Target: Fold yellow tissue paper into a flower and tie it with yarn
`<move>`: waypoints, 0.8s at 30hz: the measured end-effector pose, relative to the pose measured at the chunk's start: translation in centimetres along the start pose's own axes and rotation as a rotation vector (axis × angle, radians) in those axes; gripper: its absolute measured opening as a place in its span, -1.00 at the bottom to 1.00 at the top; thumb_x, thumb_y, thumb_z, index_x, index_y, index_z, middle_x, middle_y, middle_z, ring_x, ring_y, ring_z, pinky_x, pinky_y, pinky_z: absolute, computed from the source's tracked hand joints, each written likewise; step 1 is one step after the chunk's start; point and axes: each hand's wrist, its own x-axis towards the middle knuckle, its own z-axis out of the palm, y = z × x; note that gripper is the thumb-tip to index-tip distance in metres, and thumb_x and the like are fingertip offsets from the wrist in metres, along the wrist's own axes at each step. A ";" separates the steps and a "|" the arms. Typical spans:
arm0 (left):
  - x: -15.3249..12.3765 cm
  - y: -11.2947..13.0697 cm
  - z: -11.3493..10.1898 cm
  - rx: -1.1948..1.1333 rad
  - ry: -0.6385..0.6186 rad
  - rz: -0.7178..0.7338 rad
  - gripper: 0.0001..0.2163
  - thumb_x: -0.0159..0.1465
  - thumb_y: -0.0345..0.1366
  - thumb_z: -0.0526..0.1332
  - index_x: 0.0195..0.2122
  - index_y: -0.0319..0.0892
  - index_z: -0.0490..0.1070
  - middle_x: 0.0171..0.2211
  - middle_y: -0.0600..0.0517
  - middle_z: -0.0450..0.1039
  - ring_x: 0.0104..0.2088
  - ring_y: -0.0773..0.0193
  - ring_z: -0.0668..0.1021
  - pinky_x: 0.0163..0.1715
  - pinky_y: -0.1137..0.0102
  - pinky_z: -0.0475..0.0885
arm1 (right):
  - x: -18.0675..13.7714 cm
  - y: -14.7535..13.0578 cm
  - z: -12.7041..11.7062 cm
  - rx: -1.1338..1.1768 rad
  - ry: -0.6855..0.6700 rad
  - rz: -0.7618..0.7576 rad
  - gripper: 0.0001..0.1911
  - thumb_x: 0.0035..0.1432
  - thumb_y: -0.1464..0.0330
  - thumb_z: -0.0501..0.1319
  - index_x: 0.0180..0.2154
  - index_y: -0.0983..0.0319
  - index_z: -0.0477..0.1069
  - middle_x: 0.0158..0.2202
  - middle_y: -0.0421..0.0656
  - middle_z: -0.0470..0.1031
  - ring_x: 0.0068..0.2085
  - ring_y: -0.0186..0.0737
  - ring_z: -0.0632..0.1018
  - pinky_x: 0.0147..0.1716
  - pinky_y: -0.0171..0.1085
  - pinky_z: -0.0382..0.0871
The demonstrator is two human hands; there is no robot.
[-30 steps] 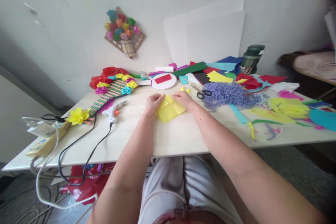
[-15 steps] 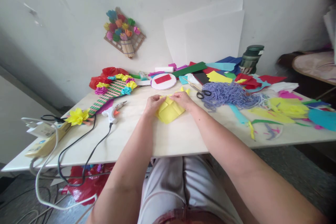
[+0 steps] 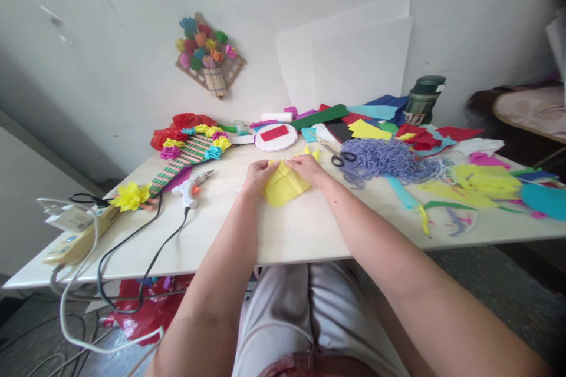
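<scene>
A folded yellow tissue paper (image 3: 284,186) lies on the white table (image 3: 247,230) in front of me. My left hand (image 3: 257,176) pinches its far left edge. My right hand (image 3: 309,168) pinches the far right edge, fingers curled onto the paper. The two hands sit close together over the sheet's top edge. A few small yellow scraps (image 3: 315,153) lie just beyond my right hand.
Black-handled scissors (image 3: 343,158) and a heap of purple yarn (image 3: 384,159) lie to the right, with several coloured paper sheets (image 3: 367,121) behind. A white glue gun (image 3: 191,188) with a black cord, a striped flower craft (image 3: 188,153) and a power strip (image 3: 73,235) are on the left. A round white plate (image 3: 276,136) holds red paper.
My hands have drawn slightly closer together along the paper's top edge, gathering the fold. The rest of the table is unchanged.
</scene>
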 end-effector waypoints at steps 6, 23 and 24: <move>0.0 0.1 0.1 0.010 -0.005 -0.025 -0.65 -0.08 -0.05 0.29 -0.44 -0.28 0.42 -0.61 0.06 0.37 -0.60 0.35 0.43 -0.59 0.47 0.33 | 0.2 0.3 0.0 -0.052 0.009 -0.006 -0.61 -0.10 0.08 0.12 -0.66 0.24 0.13 -0.69 -0.33 0.07 -0.58 -0.42 0.16 -0.58 -0.37 -0.01; 0.0 0.1 -0.1 -0.021 -0.019 -0.035 -0.68 -0.10 -0.09 0.31 -0.48 -0.27 0.40 -0.62 0.07 0.38 -0.61 0.33 0.44 -0.59 0.45 0.34 | 0.0 -0.2 -0.1 -0.009 0.015 0.046 -0.60 -0.10 0.05 0.12 -0.64 0.24 0.14 -0.68 -0.31 0.11 -0.59 -0.41 0.21 -0.60 -0.37 0.04; 0.0 0.1 -0.1 -0.023 -0.018 -0.032 -0.68 -0.10 -0.09 0.30 -0.48 -0.26 0.39 -0.62 0.07 0.38 -0.61 0.34 0.44 -0.59 0.45 0.34 | -0.1 -0.3 -0.1 0.026 0.013 0.060 -0.60 -0.10 0.04 0.12 -0.63 0.24 0.17 -0.68 -0.30 0.14 -0.59 -0.40 0.23 -0.60 -0.37 0.06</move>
